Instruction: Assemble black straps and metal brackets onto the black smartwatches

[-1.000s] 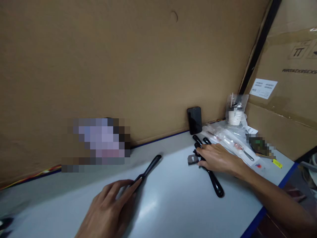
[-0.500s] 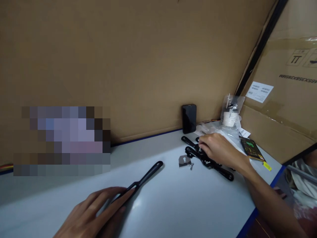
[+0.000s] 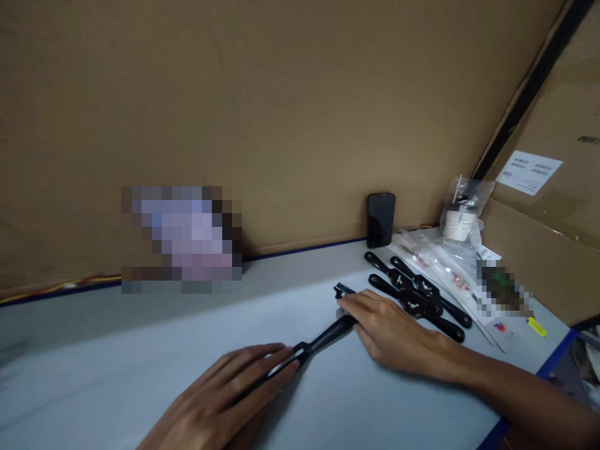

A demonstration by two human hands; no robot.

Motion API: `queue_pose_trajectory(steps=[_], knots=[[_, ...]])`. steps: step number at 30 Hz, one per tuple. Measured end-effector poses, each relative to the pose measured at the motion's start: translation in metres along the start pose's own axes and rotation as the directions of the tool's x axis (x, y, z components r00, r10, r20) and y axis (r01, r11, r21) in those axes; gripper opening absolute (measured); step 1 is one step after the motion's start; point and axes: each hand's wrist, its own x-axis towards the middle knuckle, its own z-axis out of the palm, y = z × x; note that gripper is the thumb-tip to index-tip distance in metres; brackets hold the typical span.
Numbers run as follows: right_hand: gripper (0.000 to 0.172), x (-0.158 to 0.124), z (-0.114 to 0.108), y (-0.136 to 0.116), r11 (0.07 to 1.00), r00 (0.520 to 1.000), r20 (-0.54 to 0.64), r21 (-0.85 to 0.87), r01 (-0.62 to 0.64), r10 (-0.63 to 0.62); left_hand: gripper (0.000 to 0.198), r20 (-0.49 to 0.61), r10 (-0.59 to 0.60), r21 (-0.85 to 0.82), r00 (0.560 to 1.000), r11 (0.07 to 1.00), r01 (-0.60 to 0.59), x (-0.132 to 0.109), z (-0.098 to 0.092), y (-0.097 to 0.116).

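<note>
My left hand point(image 3: 234, 387) is closed around the near part of a black spokeshave point(image 3: 323, 337), whose far handle points up and to the right. My right hand point(image 3: 389, 325) is low over the table by that handle's tip. A small black metal piece point(image 3: 344, 289) sticks out past its closed fingertips. Under those fingers a bit of grey flat metal shows, mostly hidden. Just beyond the right hand, several black spokeshaves point(image 3: 434, 319) lie side by side on the table point(image 3: 300, 281).
A black phone point(image 3: 380, 220) leans against the cardboard wall point(image 3: 300, 125). Clear plastic packets point(image 3: 445, 269) lie behind the spokeshaves. At the back right is a bagged white container point(image 3: 459, 225). A yellow tag point(image 3: 537, 327) is near the right edge. A blurred-out patch covers something at left.
My right hand has come from the group of spokeshaves toward the one in my left hand, and a small black piece now shows at its fingers. The view has shifted left.
</note>
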Motion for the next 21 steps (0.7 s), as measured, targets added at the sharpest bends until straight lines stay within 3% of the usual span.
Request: queue_pose_trajectory(steps=[4, 9, 14, 21], knots=[[0.036, 0.003, -0.006, 0.006, 0.998, 0.998, -0.031, -0.011, -0.058, 0.057, 0.046, 0.034, -0.028, -0.081, 0.999, 0.996, 0.031, 0.011, -0.011, 0.007], [0.034, -0.001, -0.016, 0.008, 0.994, 0.995, 0.103, -0.112, 0.018, -0.006, 0.037, 0.088, -0.037, -0.174, 0.995, 0.983, 0.052, 0.022, -0.022, 0.017], [0.026, -0.002, -0.014, 0.012, 0.981, 0.997, 0.063, -0.191, -0.031, 0.044, 0.022, 0.053, -0.212, -0.118, 0.976, 0.969, 0.217, 0.016, -0.017, 0.017], [0.019, 0.001, -0.009, 0.017, 0.990, 0.993, 0.069, -0.110, -0.091, 0.099, 0.020, 0.190, -0.233, -0.100, 0.954, 0.962, 0.255, 0.017, -0.018, 0.019]])
